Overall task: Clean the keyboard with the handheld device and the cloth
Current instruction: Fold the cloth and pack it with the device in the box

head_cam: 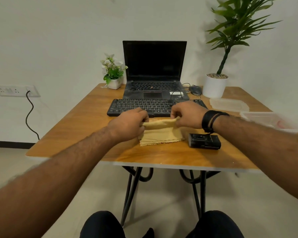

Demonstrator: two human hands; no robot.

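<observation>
While both of your hands hold the cloth [162, 130] up by its top edge, note how the keyboard [139, 104] lies relative to them: directly beyond your knuckles, just past the cloth, with its long axis running left to right across the table [72, 124], parallel to the edge you have stretched between your hands. Your left hand [127, 124] pinches the left end of that edge, fingers curled around the fabric; your right hand [187, 115] pinches the right end likewise, and it partly covers the keyboard's near right portion. The lower part of the cloth rests in folds on the table in front of the keyboard. Neither hand is clearly nearer: the left sits close to the keyboard's near edge around its middle, the right over its right end, so a short push forward would likely carry the cloth onto the keys from either side. A wipe would probably best follow the long axis, left to right along the key rows. The device [204, 140], a small black box, lies on the table just right of the cloth and nearer to you than the keyboard, beneath your right wrist; your right hand is the closer one to it. Behind the keyboard stands an open laptop [154, 66], screen dark.
</observation>
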